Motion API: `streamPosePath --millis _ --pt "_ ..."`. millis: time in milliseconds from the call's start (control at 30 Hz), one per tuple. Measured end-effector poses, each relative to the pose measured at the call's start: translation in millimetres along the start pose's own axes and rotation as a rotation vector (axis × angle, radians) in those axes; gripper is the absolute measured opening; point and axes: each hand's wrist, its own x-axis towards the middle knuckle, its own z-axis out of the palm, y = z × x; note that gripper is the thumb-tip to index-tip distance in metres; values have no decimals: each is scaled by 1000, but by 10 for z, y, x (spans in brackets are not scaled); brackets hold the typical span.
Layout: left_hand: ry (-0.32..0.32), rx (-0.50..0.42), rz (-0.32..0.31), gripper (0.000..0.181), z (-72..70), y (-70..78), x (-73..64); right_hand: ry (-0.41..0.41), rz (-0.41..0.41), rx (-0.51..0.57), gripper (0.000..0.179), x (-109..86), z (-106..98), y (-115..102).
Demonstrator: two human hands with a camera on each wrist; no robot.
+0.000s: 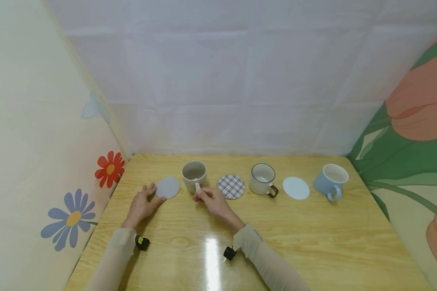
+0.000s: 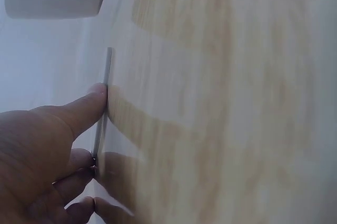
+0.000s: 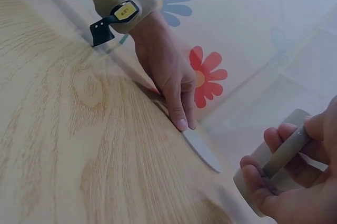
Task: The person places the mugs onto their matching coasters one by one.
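My left hand (image 1: 142, 205) holds a round grey coaster (image 1: 168, 187) by its edge at the left of the table, thumb on the near side and fingers on the left. The left wrist view shows this coaster (image 2: 101, 124) edge-on against the thumb. My right hand (image 1: 215, 203) pinches the handle of a greyish-beige mug (image 1: 194, 171), just right of that coaster. In the right wrist view, fingers wrap the handle of the mug (image 3: 250, 184). Whether its base touches the table, I cannot tell. Beside the right hand lies a round plaid coaster (image 1: 231, 186).
Further right stand a white mug (image 1: 258, 185) with a dark rim and black handle, a round pale-blue coaster (image 1: 296, 188), and a blue mug (image 1: 324, 184) with a white inside. A white cloth wall (image 1: 218, 129) borders the far edge of the wooden table (image 1: 306, 242).
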Motion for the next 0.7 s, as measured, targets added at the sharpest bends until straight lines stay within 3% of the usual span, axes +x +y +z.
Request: streamPosePath --millis 700 --pt "11 -19 9 80 4 19 -19 10 -52 -32 29 60 6 12"
